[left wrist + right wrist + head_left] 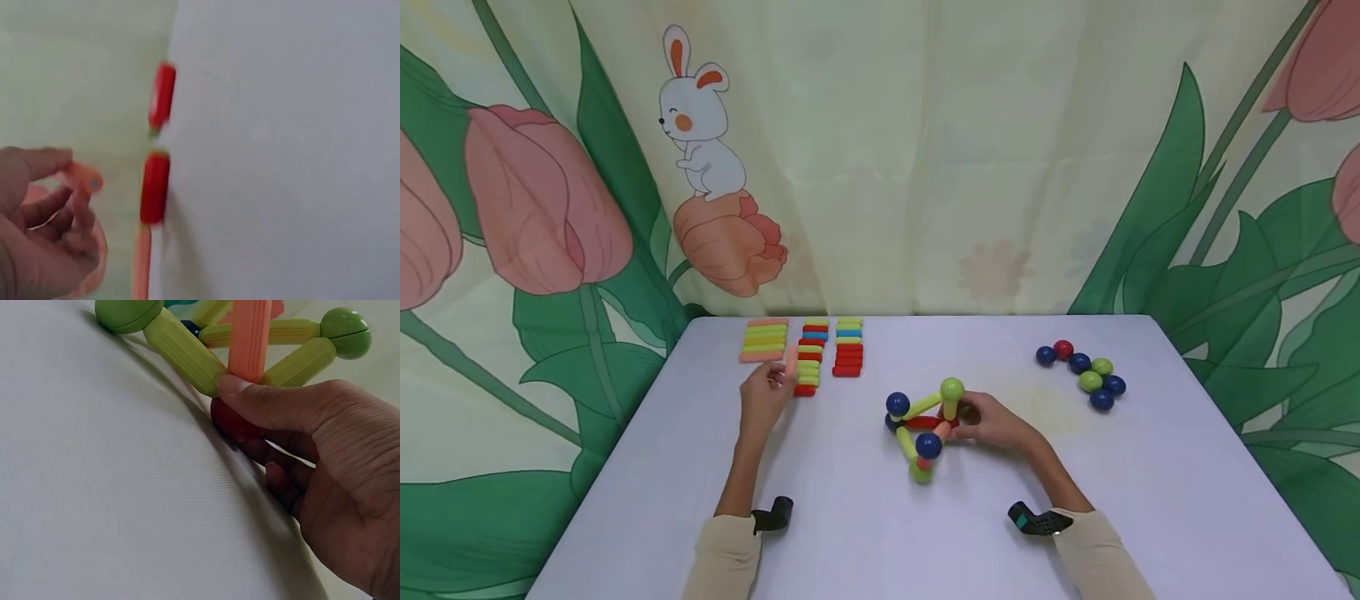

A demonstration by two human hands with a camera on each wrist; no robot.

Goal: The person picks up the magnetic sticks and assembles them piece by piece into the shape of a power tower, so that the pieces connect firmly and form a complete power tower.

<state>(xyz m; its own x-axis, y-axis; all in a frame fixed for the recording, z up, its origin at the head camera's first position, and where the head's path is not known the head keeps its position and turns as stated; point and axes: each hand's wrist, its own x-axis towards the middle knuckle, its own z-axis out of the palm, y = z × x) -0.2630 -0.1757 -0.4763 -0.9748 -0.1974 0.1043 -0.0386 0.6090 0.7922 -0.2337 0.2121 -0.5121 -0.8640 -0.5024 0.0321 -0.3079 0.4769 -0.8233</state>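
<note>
Near the back left of the table, my left hand [766, 394] holds up a salmon magnetic rod [791, 363] with its fingers. In the left wrist view, a small grey spot marks the end of that salmon rod [94, 182]. My right hand [996, 421] grips the right side of a ball-and-rod frame [922, 422] standing mid-table. The frame joins yellow-green, red and salmon rods with green and navy balls. Seen from the right wrist, the thumb presses where a salmon rod [250, 344] and yellow-green rods meet a red ball [234, 420], other fingers behind it.
Beside the left hand lie rows of short red, green and blue rods [847, 350] and a stack of longer yellow-green and salmon rods [765, 340]. Several loose navy, green and red balls [1091, 381] sit at the back right. A printed curtain [880, 167] hangs behind the table.
</note>
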